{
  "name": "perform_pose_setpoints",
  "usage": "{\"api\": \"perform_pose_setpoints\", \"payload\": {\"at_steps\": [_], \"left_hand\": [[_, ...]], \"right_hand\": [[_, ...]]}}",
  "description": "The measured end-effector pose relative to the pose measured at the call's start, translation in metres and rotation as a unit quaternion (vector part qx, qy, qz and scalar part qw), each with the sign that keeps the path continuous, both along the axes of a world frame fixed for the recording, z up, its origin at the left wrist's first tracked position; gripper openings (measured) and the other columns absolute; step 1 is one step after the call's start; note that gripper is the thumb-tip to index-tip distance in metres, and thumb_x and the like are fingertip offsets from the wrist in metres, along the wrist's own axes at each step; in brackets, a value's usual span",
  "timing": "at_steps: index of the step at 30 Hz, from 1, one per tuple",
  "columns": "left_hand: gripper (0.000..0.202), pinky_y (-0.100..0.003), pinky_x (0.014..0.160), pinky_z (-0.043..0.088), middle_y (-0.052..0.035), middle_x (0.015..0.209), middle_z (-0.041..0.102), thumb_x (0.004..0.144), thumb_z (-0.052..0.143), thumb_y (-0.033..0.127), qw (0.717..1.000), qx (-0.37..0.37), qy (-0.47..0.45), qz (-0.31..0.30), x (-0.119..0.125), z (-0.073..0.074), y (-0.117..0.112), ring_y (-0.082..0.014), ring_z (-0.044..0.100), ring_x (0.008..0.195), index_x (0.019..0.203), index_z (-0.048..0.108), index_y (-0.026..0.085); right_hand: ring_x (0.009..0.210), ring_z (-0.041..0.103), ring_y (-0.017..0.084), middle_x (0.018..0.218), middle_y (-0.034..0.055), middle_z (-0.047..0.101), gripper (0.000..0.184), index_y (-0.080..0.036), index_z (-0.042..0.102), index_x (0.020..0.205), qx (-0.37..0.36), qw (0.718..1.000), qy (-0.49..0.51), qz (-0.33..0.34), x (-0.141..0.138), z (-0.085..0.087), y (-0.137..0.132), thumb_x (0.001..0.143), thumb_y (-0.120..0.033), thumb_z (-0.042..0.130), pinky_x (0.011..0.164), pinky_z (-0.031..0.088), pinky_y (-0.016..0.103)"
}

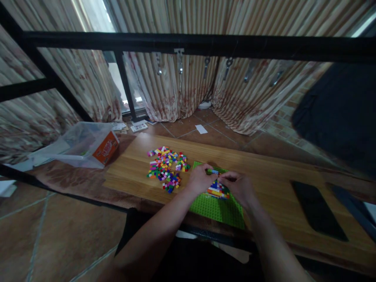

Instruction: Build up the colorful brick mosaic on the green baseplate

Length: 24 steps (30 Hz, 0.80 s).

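A green studded baseplate (pixel 217 209) lies on the wooden board (pixel 132 168) in front of me. On it stands a small stack of coloured bricks (pixel 217 190). My left hand (pixel 199 179) curls at the stack's left side, fingers pinched near a small brick at the top. My right hand (pixel 239 187) is closed on the stack's right side, fingertips meeting the left hand's above the bricks. A loose pile of small coloured bricks (pixel 167 167) lies on the board just left of my left hand.
A clear plastic bag with an orange box (pixel 96 147) sits at the left. A black phone (pixel 319 209) lies on the board at the right. A black metal frame (pixel 188 45) and curtains stand behind; tiled floor lies below.
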<state>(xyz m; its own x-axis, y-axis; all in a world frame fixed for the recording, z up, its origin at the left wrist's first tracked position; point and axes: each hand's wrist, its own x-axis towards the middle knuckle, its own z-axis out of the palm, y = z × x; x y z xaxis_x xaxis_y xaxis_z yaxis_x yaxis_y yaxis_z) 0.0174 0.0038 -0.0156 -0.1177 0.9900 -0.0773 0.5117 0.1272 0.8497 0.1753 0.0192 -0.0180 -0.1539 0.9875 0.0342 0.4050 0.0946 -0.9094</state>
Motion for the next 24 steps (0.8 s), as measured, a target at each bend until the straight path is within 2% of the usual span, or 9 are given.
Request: {"api": "perform_pose_setpoints", "payload": {"at_steps": [5,9,11,14,18,21,24], "left_hand": [[0.034,-0.027,0.075,0.052,-0.0043,0.094,0.074,0.078,0.062,0.036,1.000,0.015,0.022,0.005,0.001,-0.001,-0.006,-0.0178,0.066,0.082,0.106,0.071,0.019],[0.035,-0.027,0.082,0.051,-0.0059,0.103,0.074,0.083,0.058,0.036,0.998,0.049,0.048,-0.004,-0.014,0.010,-0.010,-0.0179,0.067,0.088,0.111,0.069,0.018],[0.027,-0.026,0.081,0.051,-0.0048,0.097,0.074,0.085,0.053,0.026,0.996,0.066,0.057,-0.018,-0.037,0.018,-0.010,-0.0160,0.066,0.085,0.101,0.071,0.016],[0.023,-0.022,0.076,0.050,-0.0020,0.083,0.074,0.077,0.052,0.010,0.991,0.068,0.095,-0.058,-0.091,0.030,-0.015,-0.0143,0.065,0.079,0.083,0.073,0.015],[0.018,-0.021,0.064,0.046,-0.0017,0.068,0.071,0.066,0.056,0.005,0.982,-0.005,0.185,-0.043,-0.161,0.031,-0.032,-0.0148,0.062,0.068,0.069,0.073,0.013],[0.018,-0.022,0.063,0.046,-0.0025,0.070,0.072,0.065,0.059,0.008,0.974,-0.054,0.221,0.004,-0.183,0.026,-0.045,-0.0165,0.063,0.069,0.072,0.075,0.015],[0.020,-0.024,0.068,0.047,-0.0029,0.075,0.073,0.065,0.061,0.010,0.966,-0.058,0.252,0.005,-0.180,0.024,-0.052,-0.0178,0.065,0.075,0.075,0.076,0.018]], "right_hand": [[0.060,0.065,0.020,0.069,0.0041,0.074,0.025,-0.020,0.075,0.071,0.020,0.999,-0.029,0.001,0.003,-0.006,0.001,0.066,-0.044,0.070,0.058,0.049,0.031],[0.071,0.069,0.023,0.078,0.0052,0.076,0.028,-0.021,0.076,0.078,0.013,0.999,-0.041,0.002,0.007,-0.007,0.000,0.068,-0.046,0.070,0.068,0.052,0.034],[0.075,0.070,0.024,0.082,0.0055,0.076,0.030,-0.021,0.076,0.081,0.014,0.998,-0.054,-0.003,0.009,-0.004,-0.001,0.069,-0.048,0.069,0.070,0.052,0.035],[0.077,0.070,0.024,0.082,0.0056,0.076,0.030,-0.022,0.076,0.080,0.037,0.996,-0.082,-0.021,0.011,0.002,-0.002,0.074,-0.049,0.064,0.069,0.052,0.034],[0.077,0.069,0.024,0.082,0.0052,0.076,0.031,-0.023,0.074,0.078,0.080,0.989,-0.122,-0.026,0.013,0.008,-0.003,0.077,-0.049,0.058,0.069,0.050,0.034],[0.076,0.069,0.024,0.081,0.0054,0.076,0.032,-0.022,0.074,0.078,0.088,0.986,-0.140,-0.022,0.012,0.009,-0.003,0.078,-0.049,0.056,0.068,0.050,0.034],[0.074,0.069,0.024,0.079,0.0052,0.075,0.032,-0.022,0.073,0.078,0.093,0.985,-0.143,-0.025,0.010,0.010,-0.003,0.078,-0.049,0.056,0.067,0.050,0.033]]}}
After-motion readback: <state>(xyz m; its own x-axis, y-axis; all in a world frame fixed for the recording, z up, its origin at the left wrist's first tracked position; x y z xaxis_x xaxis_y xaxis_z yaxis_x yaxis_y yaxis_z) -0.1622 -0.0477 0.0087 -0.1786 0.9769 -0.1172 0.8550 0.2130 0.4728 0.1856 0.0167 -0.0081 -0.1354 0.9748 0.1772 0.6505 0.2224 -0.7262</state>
